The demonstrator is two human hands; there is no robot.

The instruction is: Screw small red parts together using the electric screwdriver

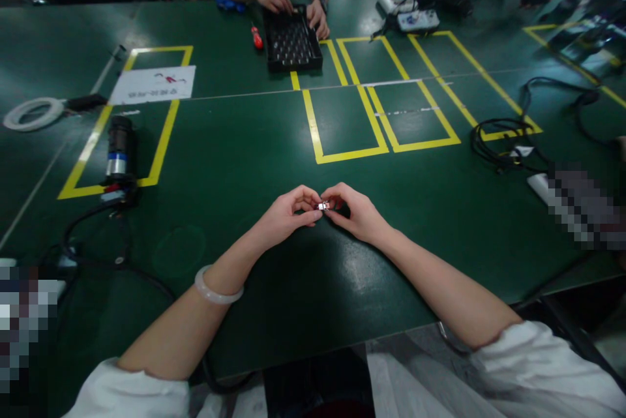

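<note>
A small, shiny metallic part (323, 206) with a reddish spot sits between my fingertips, just above the green table near its front edge. My left hand (293, 209) pinches it from the left, thumb below and fingers curled. From the right, my right hand (353, 210) grips the same part between thumb and fingers. The part is too small to name its kind. Fingers cover some of it. A pale bracelet (218, 286) circles my left wrist.
Across the green table (235, 144), another person's hands work at a black tray (293, 43) of small parts beside a red screwdriver (257, 38). A cylindrical device (120, 147) with a cable stands left; coiled black cable (499, 144) lies right. White paper (154, 84) lies far left.
</note>
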